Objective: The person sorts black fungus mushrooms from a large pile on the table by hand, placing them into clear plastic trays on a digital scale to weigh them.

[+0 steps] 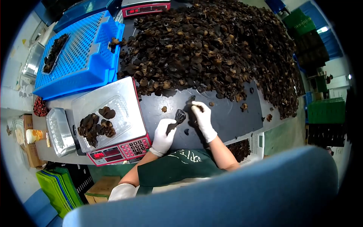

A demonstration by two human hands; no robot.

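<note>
"Call the left hand the middle of the clock. What have you got?"

"On my feed, the gloved left hand (163, 138) is closed around the narrow end of a dark frilled piece (180, 115), whose broad part sticks out toward one o'clock. At two o'clock, the right hand (203, 119) has thumb and fingertips drawn together on a small dark piece (192, 99)."

"How firm would you grip?"

"Lightly. Both pieces look thin and easily torn, so I'd use fingertip pressure only, and leave the frilled one's broad part uncovered so every fold can be checked."

"And around the hands?"

"The big heap (211, 49) lies at one o'clock, beyond the fingers. On the dark mat (242, 117), a tan scrap (164, 109) sits at twelve and a dark scrap (186, 132) at three, so I'd mind the cuffs there."

"The tray?"

"Ten o'clock: a clear tray (123, 109) on the weighing scale (132, 92), holding several loose pieces (89, 128). I wouldn't lean the left hand there; any touch could disturb the reading."
</note>
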